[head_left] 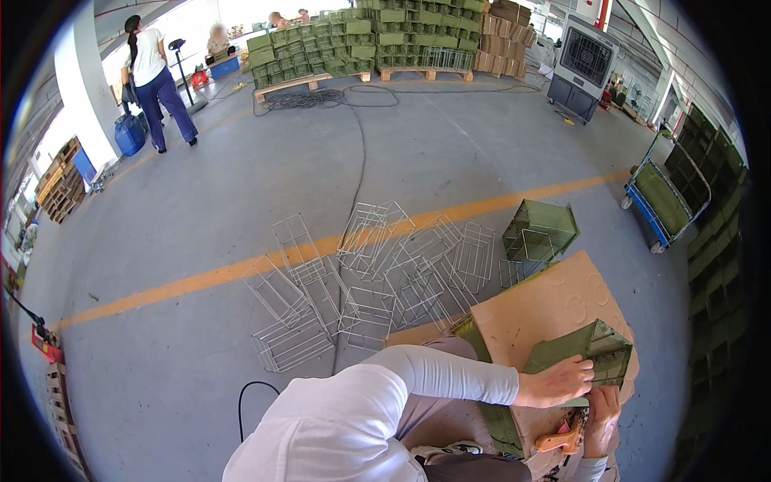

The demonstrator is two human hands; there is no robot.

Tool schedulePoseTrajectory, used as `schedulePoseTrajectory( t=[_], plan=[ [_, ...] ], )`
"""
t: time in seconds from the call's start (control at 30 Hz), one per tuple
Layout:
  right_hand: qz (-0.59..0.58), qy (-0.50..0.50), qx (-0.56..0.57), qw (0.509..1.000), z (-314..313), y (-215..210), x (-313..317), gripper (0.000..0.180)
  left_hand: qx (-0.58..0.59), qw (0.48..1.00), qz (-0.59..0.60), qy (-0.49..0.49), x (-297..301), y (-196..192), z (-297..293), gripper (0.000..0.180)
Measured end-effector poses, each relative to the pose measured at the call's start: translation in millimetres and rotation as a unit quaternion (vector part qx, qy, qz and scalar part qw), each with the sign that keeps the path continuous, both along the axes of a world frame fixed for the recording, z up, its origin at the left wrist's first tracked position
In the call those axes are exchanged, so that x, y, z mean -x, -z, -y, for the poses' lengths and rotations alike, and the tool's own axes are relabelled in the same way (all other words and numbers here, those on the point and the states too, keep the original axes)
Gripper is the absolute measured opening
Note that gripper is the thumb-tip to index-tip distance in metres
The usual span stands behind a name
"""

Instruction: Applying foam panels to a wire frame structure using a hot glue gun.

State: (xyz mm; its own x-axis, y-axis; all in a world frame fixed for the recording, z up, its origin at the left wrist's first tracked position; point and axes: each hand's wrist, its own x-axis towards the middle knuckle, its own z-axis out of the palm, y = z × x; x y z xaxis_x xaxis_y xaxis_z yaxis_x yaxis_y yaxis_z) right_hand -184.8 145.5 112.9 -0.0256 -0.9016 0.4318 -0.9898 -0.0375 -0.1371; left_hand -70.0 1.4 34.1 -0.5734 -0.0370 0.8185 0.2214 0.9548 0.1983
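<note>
A green open box point(554, 352) with a wire edge lies tilted on a cardboard sheet point(542, 305) at my lower right. My left hand point(560, 382) reaches across from the left, its fingers closed at the box's near edge. Close beside it, my right hand point(602, 416) has its fingers curled against the same edge; any small piece between them is hidden. An orange glue gun point(560, 440) lies on the cardboard just left of my right hand. Under the cardboard shows more green material point(499, 426).
Bare wire frames point(365, 313) are scattered across the floor ahead. Another green box point(540, 229) stands beyond the cardboard. A blue trolley point(658, 201) and stacked green boxes point(715, 281) are to the right. A cable point(359, 169) crosses the floor. A person point(152, 72) stands far left.
</note>
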Motion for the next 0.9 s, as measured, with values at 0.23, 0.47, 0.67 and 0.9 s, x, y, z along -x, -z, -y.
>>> schedulePoseTrajectory(
  t=[0.23,0.47,0.67,0.9],
  plan=[
    [0.036,-0.031,-0.023,0.999,6.1,-1.0,4.1,0.011,-0.028,0.999,0.031,0.033,2.4,1.5,-1.7,0.01],
    [0.068,-0.059,-0.054,0.994,7.4,-8.1,6.8,0.012,-0.045,0.998,0.005,0.049,4.2,4.9,0.8,0.012],
    [0.022,0.012,0.069,0.997,-6.0,21.8,-5.0,0.017,0.06,0.998,0.002,-0.035,-14.7,-12.7,1.2,0.011],
    [0.098,0.038,0.057,0.993,2.7,24.7,-6.9,0.007,0.043,0.998,0.036,-0.035,0.2,2.1,-2.0,0.008]
  ],
)
